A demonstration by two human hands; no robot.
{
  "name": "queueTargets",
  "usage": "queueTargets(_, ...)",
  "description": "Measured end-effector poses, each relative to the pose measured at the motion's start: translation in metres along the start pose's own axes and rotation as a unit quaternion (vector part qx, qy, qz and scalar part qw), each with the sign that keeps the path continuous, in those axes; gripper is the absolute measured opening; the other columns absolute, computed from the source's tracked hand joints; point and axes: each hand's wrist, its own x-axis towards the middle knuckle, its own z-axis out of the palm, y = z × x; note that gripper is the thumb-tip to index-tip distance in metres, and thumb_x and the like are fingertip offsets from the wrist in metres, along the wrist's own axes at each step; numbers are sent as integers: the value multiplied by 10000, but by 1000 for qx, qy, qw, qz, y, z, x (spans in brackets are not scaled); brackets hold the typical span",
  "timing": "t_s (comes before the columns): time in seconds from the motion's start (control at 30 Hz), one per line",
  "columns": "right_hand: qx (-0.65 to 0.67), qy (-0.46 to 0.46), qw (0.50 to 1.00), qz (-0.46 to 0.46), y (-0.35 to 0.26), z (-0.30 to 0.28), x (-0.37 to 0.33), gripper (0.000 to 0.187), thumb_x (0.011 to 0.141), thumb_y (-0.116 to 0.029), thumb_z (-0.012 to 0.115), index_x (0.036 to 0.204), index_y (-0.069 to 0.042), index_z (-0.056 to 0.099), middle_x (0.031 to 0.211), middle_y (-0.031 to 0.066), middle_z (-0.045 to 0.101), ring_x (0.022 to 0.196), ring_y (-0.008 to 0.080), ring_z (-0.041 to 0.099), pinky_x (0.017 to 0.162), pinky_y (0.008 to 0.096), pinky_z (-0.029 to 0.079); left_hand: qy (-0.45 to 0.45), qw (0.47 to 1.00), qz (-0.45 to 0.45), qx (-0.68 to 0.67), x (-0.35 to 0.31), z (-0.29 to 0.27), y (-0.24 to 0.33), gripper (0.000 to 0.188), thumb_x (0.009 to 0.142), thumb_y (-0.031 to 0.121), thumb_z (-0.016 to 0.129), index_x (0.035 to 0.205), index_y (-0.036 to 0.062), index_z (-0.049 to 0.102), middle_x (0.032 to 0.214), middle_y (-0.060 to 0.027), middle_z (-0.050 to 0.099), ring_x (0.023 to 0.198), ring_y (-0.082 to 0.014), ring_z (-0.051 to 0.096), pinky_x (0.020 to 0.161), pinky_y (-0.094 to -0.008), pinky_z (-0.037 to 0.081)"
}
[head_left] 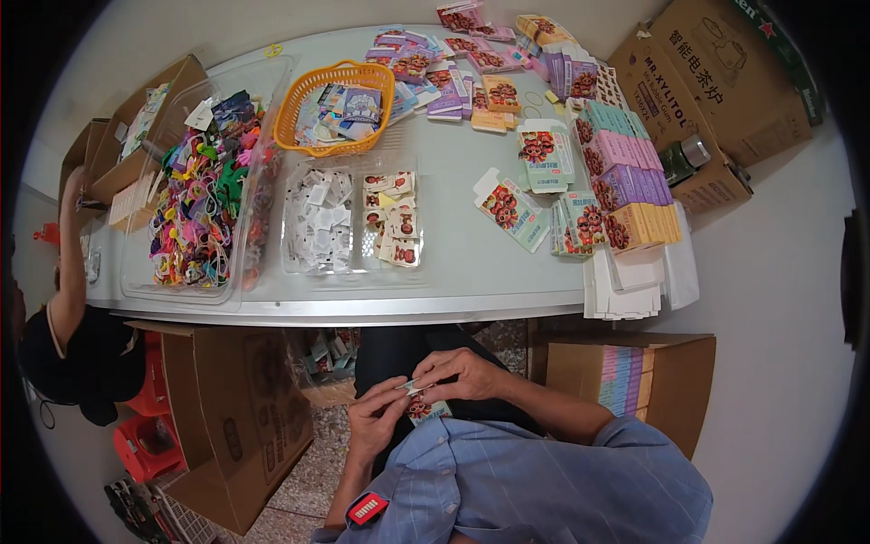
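Observation:
Over my lap, both hands hold a small light-coloured printed card box (430, 412) with red cartoon figures. My left hand (373, 419) pinches its upper left part. My right hand (464, 374) has its fingers closed at the box's top edge, where a pale flap shows; what else the fingertips hold is too small to make out. On the table in front, a clear plastic tray has white packets (317, 218) in its left part and printed picture cards (395, 222) in its right part. Flat green-and-white boxes (512, 210) lie to the right.
Stacked pink, purple and yellow boxes (630, 186) stand at the table's right. A yellow basket (288, 136) holds packets; a clear bin (136, 288) of colourful corded trinkets is left of it. Open cartons flank my legs, one (675, 390) holding boxes. Another person's arm (70, 263) reaches in far left.

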Motion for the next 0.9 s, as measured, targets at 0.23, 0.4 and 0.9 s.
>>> queueTargets(0.23,-26,53,998,37,-7,9,4,208,881,-98,742,1075,-23,747,1016,118,715,950,206,680,840,310,525,33,984,-100,-146,3,1,-2,189,884,-41,718,1072,-35,732,1117,-139,696,994,-167,672,855,-272,559)
queueTargets(0.4,5,51,998,46,-15,9,4,185,879,-82,729,1054,-27,747,968,96,709,875,173,660,778,298,517,-20,992,-88,-82,8,-2,15,202,885,-46,711,1086,-37,726,1061,-111,697,925,-137,654,826,-257,532)
queueTargets(0.9,27,44,993,104,-10,10,7,144,918,-58,689,1034,-1,752,946,101,701,866,160,655,787,293,520,-4,984,-148,-98,10,-4,16,128,900,-30,692,1007,-14,758,979,-69,714,880,-112,641,803,-237,513)
